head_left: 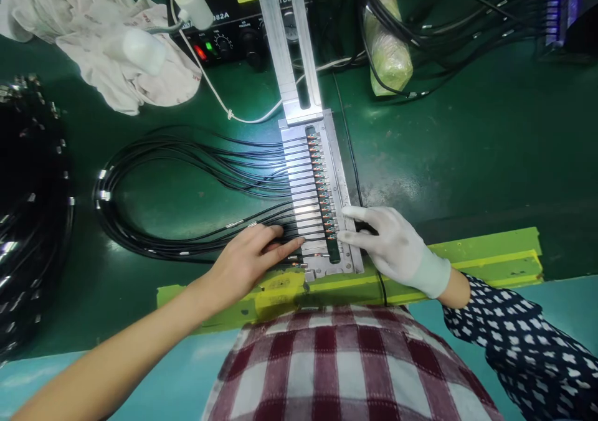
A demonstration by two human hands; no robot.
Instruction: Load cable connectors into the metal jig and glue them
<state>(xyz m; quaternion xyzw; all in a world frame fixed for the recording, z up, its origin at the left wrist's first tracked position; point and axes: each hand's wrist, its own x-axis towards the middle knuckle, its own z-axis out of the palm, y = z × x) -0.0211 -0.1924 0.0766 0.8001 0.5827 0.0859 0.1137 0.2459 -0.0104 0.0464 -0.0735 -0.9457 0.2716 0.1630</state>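
A metal fixture plate (348, 222) holds a row of thin black cables (219, 159) side by side in its slots, their stripped ends with small metal connectors (317, 178) over a dark opening. My bare left hand (250, 256) is at the plate's lower left edge, fingers bent round one of the lower black cables; part of the grip is hidden. My right hand (395, 243) wears a white glove. Two of its fingers reach out, spread apart, and touch the plate's right side beside the lower connectors. On the left the cables loop back in a bundle bound with pale bands.
Behind the plate rises a slotted metal bracket (280, 47), before a black control box (233, 35). White cloth (93, 28) lies back left, dark cables (32, 222) at far left, a wrapped roll (390, 53) at back right. Yellow-green tape (490, 256) lines the front edge.
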